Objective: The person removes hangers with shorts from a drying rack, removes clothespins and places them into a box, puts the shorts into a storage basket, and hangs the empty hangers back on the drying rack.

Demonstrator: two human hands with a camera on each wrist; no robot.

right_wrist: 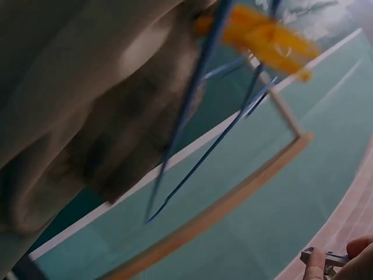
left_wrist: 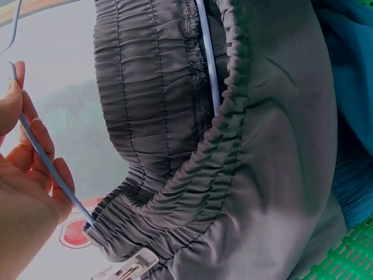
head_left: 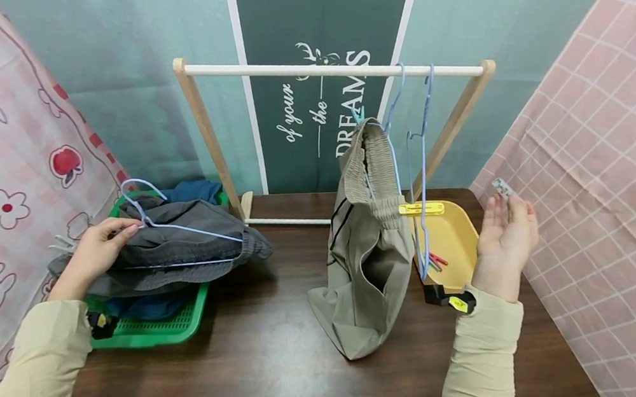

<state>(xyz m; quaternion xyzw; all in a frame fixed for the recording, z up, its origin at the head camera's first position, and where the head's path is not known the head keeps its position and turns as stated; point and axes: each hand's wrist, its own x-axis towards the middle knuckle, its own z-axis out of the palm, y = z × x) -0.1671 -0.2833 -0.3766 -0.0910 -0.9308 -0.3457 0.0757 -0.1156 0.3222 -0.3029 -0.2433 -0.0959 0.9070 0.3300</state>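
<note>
My left hand [head_left: 95, 254] pinches a light blue hanger [head_left: 194, 231] near its hook, at the left over a green basket. Dark grey elastic-waisted pants [head_left: 172, 283] are on this hanger; a pale clothespin [left_wrist: 137, 266] grips one side of their waistband in the left wrist view. Raised at the right, my right hand [head_left: 506, 239] holds a grey clothespin [head_left: 503, 188] between thumb and fingers, apart from any cloth. Khaki pants [head_left: 369, 261] hang on a blue hanger from the rack, with a yellow clothespin [head_left: 422, 208] and a teal clothespin [head_left: 358, 113] at their waistband.
The rack's white rail [head_left: 330, 70] spans wooden legs at the back. Another blue hanger [head_left: 425, 145] hangs at its right. Behind it, a yellow basket [head_left: 466, 238] holds clothespins. Blue clothes [head_left: 195, 191] lie in the green basket [head_left: 167, 334]. Curtains stand left and right.
</note>
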